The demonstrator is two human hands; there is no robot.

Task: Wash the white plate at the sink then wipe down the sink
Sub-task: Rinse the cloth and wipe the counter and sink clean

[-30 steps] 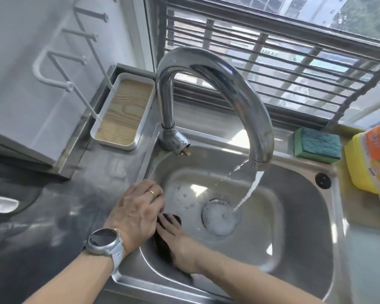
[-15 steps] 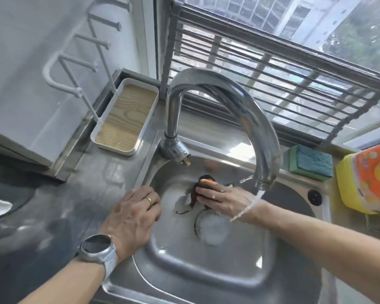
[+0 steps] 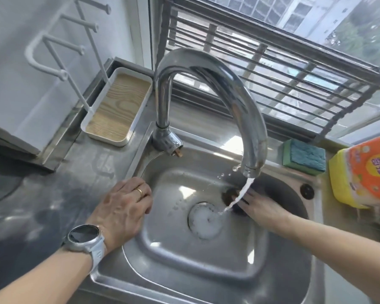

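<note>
The steel sink [image 3: 184,268] fills the middle of the view, with foam over its drain [image 3: 204,222]. Water runs from the curved faucet [image 3: 228,84] into the basin. My right hand [image 3: 263,207] presses a dark scrubbing pad [image 3: 229,195] against the sink's far right wall, under the stream. My left hand [image 3: 121,207] lies flat on the sink's left rim, fingers spread, holding nothing. A watch sits on that wrist. No white plate is in view.
A white tray with a wooden base [image 3: 119,106] and a white peg rack [image 3: 59,47] stand at the back left. A green and blue sponge [image 3: 303,156] and a yellow and orange pack [image 3: 366,172] sit at the right. The barred window [image 3: 294,69] is behind.
My right hand has slid the dark pad from the sink's near left wall, across the back, to the far right wall. My left hand has stayed on the rim.
</note>
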